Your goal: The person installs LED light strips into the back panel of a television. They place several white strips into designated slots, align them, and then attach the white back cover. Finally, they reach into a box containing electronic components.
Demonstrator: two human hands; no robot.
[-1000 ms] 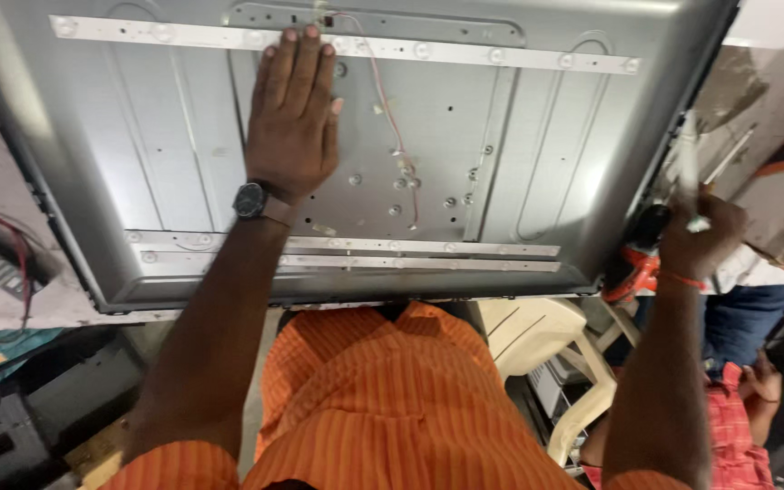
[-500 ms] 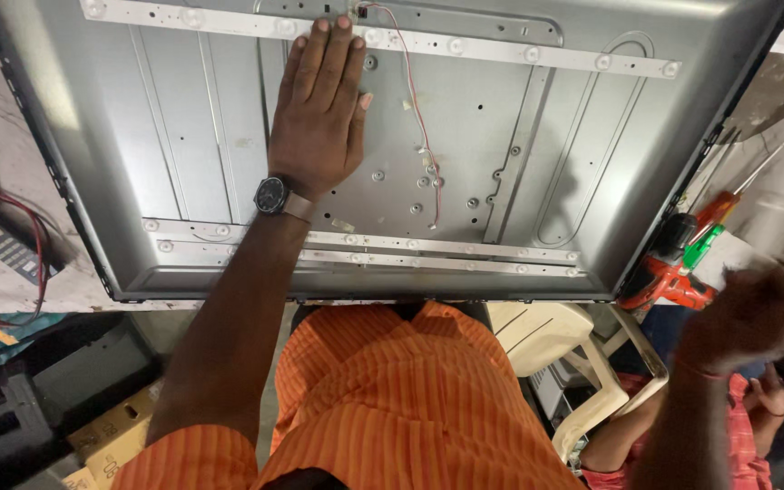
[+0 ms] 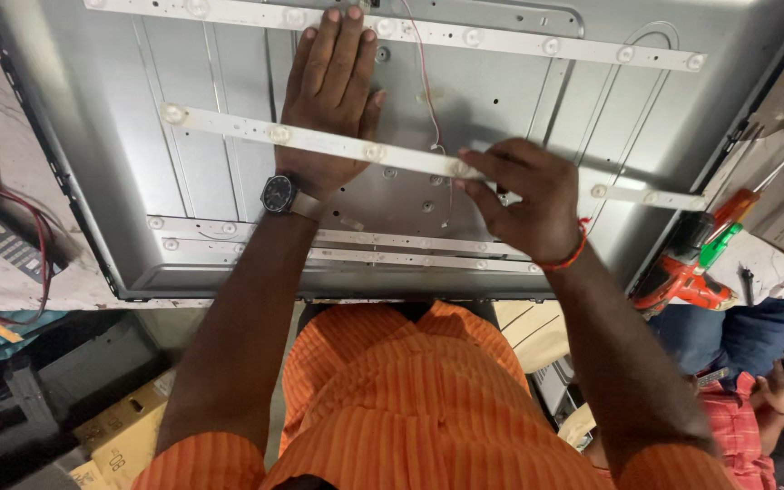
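Grey metal panel on cluttered white workbench

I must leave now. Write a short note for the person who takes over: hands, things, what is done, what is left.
Left hand: flat on the metal back panel, under the loose light strip.
Right hand: pinches that strip near its middle.
Strips: one lies along the panel's far edge, two lie near the close edge.
Done: those three lie in place.
Left: the held strip lies slanted, not yet set down.
Screwdrivers lie right of the panel.
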